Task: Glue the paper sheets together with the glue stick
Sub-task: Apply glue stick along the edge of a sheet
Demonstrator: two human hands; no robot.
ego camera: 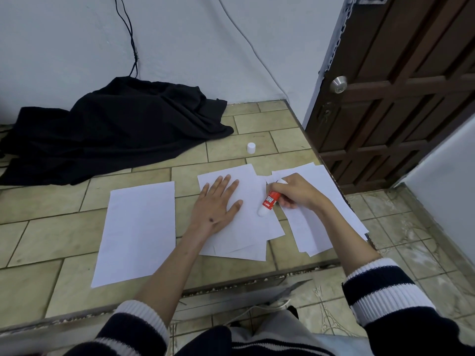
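A red and white glue stick (268,203) is gripped by my right hand (295,191), its white end pointing down onto the middle stack of white paper sheets (246,227). My left hand (218,201) lies flat, fingers spread, pressing on that stack. One separate white sheet (138,232) lies to the left on the tiled surface. More sheets (321,227) lie at the right under my right forearm. The white glue cap (251,148) stands upright behind the papers.
A black cloth (115,129) is heaped at the back left against the wall, with a black cable (131,34) running down to it. The tiled platform (51,240) ends in an edge right of the papers. A brown door (401,86) stands at the right.
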